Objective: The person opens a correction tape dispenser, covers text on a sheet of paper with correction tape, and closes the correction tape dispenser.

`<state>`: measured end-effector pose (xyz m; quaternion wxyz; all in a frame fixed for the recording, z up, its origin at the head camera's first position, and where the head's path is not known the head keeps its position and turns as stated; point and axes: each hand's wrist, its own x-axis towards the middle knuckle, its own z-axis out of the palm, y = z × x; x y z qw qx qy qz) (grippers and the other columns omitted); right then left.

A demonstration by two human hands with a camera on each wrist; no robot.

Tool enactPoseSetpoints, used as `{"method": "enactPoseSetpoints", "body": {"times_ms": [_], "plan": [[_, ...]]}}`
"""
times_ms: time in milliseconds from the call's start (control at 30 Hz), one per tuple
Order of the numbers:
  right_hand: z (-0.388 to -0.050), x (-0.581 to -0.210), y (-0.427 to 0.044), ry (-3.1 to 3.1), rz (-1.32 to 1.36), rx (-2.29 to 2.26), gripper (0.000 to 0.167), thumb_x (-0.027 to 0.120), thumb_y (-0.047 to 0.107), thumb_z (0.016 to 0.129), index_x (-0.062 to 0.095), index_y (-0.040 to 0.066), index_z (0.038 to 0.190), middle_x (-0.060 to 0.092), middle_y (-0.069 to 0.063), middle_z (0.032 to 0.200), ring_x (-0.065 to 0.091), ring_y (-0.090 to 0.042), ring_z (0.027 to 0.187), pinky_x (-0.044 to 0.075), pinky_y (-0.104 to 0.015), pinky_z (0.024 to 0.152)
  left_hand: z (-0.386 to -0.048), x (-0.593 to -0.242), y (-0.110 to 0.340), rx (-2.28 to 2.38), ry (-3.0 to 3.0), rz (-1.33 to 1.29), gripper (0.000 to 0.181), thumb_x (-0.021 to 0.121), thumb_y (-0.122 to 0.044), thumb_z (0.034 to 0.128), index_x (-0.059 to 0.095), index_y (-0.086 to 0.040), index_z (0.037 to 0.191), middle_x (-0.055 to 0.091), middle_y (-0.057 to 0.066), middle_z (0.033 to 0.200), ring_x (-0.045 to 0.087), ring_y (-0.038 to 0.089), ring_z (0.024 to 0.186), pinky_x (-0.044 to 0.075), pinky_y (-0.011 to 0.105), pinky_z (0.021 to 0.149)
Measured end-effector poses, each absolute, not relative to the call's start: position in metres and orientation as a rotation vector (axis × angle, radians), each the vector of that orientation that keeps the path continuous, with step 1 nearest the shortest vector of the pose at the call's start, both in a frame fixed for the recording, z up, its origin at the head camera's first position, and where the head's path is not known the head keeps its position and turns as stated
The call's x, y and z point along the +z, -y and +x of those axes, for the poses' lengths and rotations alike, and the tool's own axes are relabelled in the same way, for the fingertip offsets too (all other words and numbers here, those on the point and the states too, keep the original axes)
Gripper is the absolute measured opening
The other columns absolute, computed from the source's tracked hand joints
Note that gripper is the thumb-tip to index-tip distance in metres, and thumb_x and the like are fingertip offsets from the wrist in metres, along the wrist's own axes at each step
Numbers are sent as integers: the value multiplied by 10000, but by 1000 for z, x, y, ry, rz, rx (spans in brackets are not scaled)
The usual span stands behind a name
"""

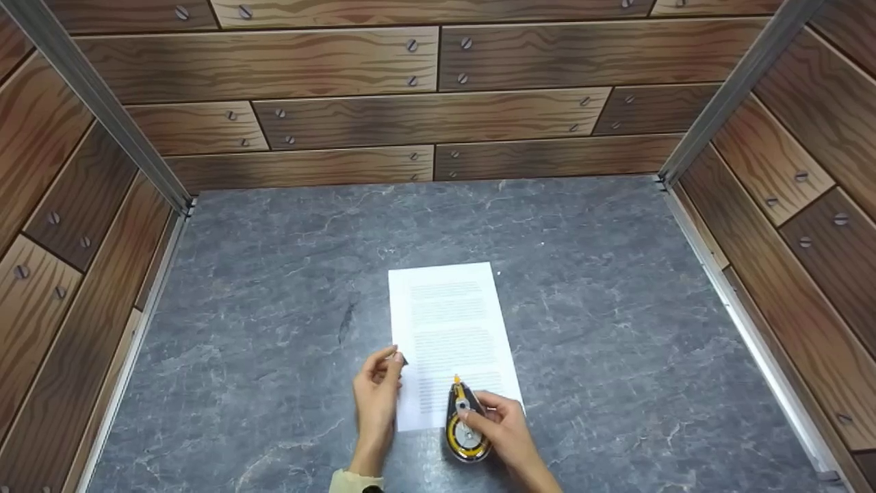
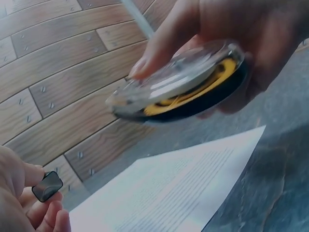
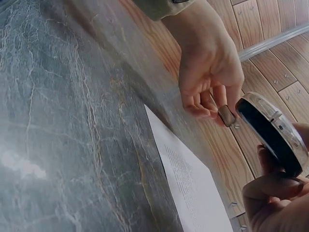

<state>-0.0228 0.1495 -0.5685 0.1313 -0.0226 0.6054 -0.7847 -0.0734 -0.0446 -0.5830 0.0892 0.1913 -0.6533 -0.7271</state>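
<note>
My right hand [image 1: 505, 428] grips a correction tape dispenser [image 1: 468, 433] with a clear, yellow and black body, its orange tip [image 1: 456, 378] pointing away from me above the lower part of a printed sheet [image 1: 448, 315]. In the left wrist view, the thumb of that hand lies along the clear side of the dispenser [image 2: 183, 87]. My left hand [image 1: 376, 394], by the sheet's left edge, pinches a small dark cap [image 2: 48, 186] between thumb and fingers. The cap [image 3: 226, 116] also shows in the right wrist view, apart from the dispenser.
The sheet lies on a grey marbled tabletop [image 1: 274, 308]. Wood-plank-patterned panels [image 1: 342, 68] stand at the back and both sides, with metal posts [image 1: 739, 89] at the corners. Small white specks [image 1: 499, 273] lie near the sheet's top right corner.
</note>
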Motion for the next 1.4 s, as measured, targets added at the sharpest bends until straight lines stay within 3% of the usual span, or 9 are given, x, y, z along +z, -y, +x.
{"method": "enactPoseSetpoints", "body": {"times_ms": [400,533,767,1033,1400], "plan": [[-24,-570,-155,-1791,61,-2233,358,674,10,895,573,-235,1135,716,-113,811,697,-155,681,582,-279,615,-92,-606,73,-1803,2102,603,144,729,-75,898,733,6,1017,680,94,875,616,163,758,499,218,647],[-24,-571,-157,-1805,48,-2243,361,667,-6,894,562,-248,1141,717,-113,811,698,-154,680,583,-279,615,-96,-615,82,-1672,2198,566,143,729,-120,908,737,-36,1022,683,73,897,608,191,807,497,282,696],[-23,-572,-157,-1811,53,-2240,352,668,0,893,570,-238,1134,713,-104,802,687,-146,668,575,-270,602,-99,-629,87,-1527,2216,421,112,742,-105,894,737,-42,986,687,69,892,480,223,922,402,412,813],[-23,-572,-157,-1811,75,-2240,351,671,-3,890,573,-234,1136,713,-103,795,686,-149,658,575,-274,593,-101,-639,85,-1396,2216,311,93,724,-102,910,723,-42,981,656,87,955,451,248,971,398,435,834],[-23,-573,-158,-1800,83,-2253,355,670,1,894,571,-234,1141,713,-106,802,690,-154,666,578,-279,603,-106,-646,87,-1250,2212,230,104,712,-70,913,727,3,986,586,104,948,405,251,912,369,402,777]]}}
